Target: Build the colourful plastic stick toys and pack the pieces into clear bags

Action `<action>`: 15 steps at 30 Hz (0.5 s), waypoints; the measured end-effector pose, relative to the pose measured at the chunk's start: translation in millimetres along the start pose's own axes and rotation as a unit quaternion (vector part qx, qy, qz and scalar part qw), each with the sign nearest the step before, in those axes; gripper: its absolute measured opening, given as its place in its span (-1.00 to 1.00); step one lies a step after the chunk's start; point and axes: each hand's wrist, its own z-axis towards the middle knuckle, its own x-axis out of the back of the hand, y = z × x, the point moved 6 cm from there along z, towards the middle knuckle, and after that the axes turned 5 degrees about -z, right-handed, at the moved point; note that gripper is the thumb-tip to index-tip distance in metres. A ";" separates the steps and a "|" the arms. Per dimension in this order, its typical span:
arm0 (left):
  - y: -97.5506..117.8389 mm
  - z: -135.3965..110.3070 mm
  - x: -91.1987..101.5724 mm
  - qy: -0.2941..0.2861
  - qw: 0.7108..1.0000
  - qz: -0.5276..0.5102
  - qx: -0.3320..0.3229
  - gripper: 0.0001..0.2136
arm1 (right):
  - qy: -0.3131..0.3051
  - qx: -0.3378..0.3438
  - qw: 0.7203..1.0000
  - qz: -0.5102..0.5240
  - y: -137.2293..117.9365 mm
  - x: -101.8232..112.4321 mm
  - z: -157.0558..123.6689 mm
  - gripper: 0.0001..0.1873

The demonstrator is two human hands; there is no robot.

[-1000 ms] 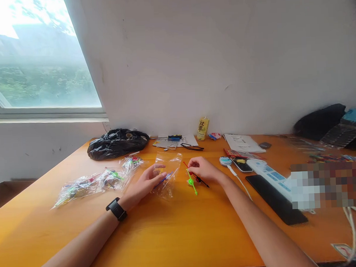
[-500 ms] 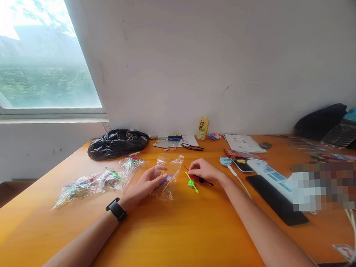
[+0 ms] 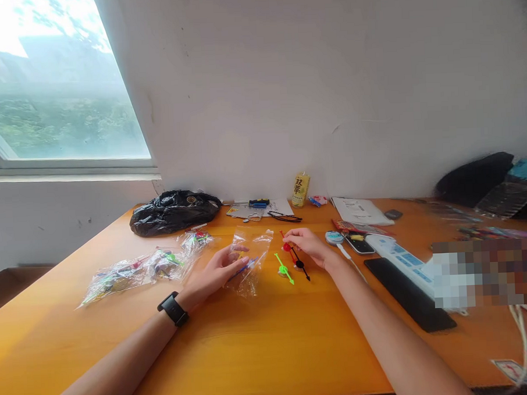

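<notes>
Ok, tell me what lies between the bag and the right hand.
Head view: a green pick lies on the table there, beside the red pick the right hand pinches.

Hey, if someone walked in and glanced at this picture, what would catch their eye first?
Probably the two hands in the middle of the bright orange table: the left hand holds a small clear bag upright, and the right hand pinches a red stick. A neon green stick lies on the table between them, and a black plastic bag sits at the back left, toward the window.
</notes>
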 end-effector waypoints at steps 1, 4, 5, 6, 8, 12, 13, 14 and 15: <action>0.0 -0.3 0.4 0.003 1.000 0.004 0.000 -0.51 | 0.017 0.008 1.000 0.014 -2.9 3.4 1.2 -0.79; 0.6 -0.9 1.2 0.007 1.000 0.018 -0.009 -0.50 | 0.061 0.044 0.993 0.091 -14.7 11.0 1.8 -0.76; 0.6 -0.8 1.1 0.005 1.000 0.023 -0.014 -0.50 | 0.072 0.061 0.987 0.129 -20.0 12.3 0.5 -0.75; 0.3 -0.6 0.7 0.002 0.999 0.026 -0.017 -0.50 | 0.081 0.079 0.979 0.170 -25.7 13.2 -1.4 -0.75; -1.8 0.3 -0.8 -0.009 0.999 0.026 -0.024 -0.50 | 0.102 0.119 0.957 0.243 -38.0 14.2 -7.5 -0.75; -9.7 3.6 -6.0 -0.046 0.998 0.006 -0.034 -0.44 | 0.117 0.198 0.933 0.277 -60.9 9.7 -22.9 -0.72; -11.6 4.4 -7.2 -0.054 0.998 0.003 -0.036 -0.42 | 0.107 0.212 0.936 0.260 -65.3 6.1 -26.2 -0.72; -13.3 5.1 -8.1 -0.060 0.998 0.001 -0.037 -0.41 | 0.097 0.222 0.942 0.233 -68.9 2.1 -29.2 -0.72; -14.7 5.6 -8.8 -0.064 0.997 -0.001 -0.037 -0.40 | 0.087 0.228 0.949 0.200 -71.6 -2.1 -31.8 -0.72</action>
